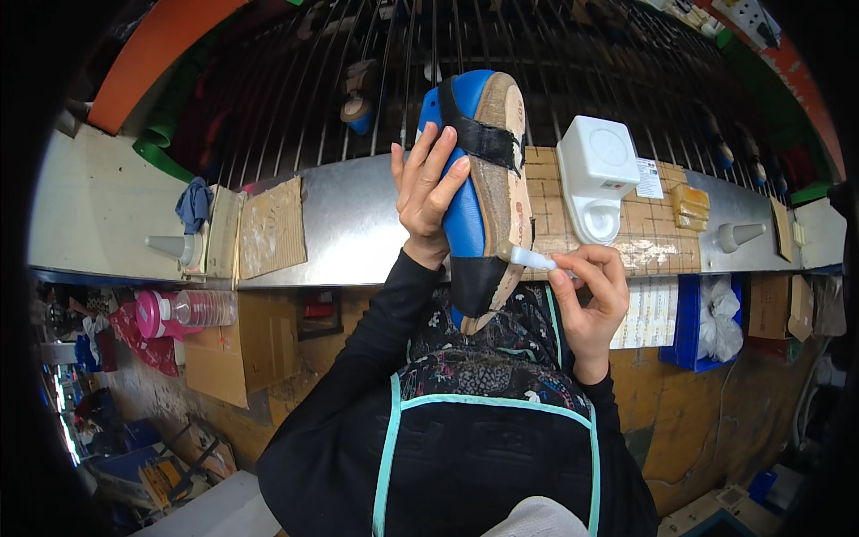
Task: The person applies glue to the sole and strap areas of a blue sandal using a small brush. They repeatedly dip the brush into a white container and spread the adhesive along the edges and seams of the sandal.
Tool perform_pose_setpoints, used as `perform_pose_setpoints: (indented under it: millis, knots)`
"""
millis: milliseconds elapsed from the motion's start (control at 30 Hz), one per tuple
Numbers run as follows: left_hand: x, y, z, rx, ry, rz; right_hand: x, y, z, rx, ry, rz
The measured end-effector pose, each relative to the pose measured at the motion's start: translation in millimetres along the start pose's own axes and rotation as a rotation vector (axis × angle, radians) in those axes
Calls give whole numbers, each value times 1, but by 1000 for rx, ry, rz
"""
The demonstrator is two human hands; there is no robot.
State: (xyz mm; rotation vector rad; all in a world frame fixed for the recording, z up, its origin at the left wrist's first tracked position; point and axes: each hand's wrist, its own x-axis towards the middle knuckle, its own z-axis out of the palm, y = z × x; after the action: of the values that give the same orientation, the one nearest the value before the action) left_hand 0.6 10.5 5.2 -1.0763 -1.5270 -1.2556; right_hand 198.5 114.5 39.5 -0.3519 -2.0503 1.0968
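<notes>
A shoe on a last (pixel 465 219), with a blue leather upper, black straps and a pale, exposed underside, is held up over the bench edge. My left hand (pixel 428 192) grips it from the left side, fingers lying across the blue upper and a black strap. Between the thumb and fingers of my right hand (pixel 591 300) is a small white-handled brush (pixel 534 259). Its tip touches the underside of the shoe near the black lower end. To the right a white plastic dispenser (pixel 595 166) with a small cup stands on a cardboard sheet (pixel 548 215).
Metal rods of a rack (pixel 304 116) stretch behind the bench (pixel 349 215), with more shoes on them. Yellowish blocks (pixel 690 208) and a grey cone (pixel 741 236) sit right; another cone (pixel 170 246) is left. Below are a cardboard box (pixel 242 345) and a blue crate (pixel 684 331).
</notes>
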Motion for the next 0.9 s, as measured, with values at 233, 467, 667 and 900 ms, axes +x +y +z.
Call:
perform_pose_setpoints:
  millis: [233, 467, 667, 900]
  knots:
    - [0, 6, 7, 15, 54, -18, 26, 7, 4, 105, 132, 36]
    - [-1, 4, 8, 110, 49, 42, 40, 7, -6, 262, -54, 27]
    - [-7, 4, 14, 81, 100, -59, 22, 7, 3, 284, -3, 240]
    - [-13, 1, 13, 115, 68, -118, -6, -3, -2, 396, -41, 300]
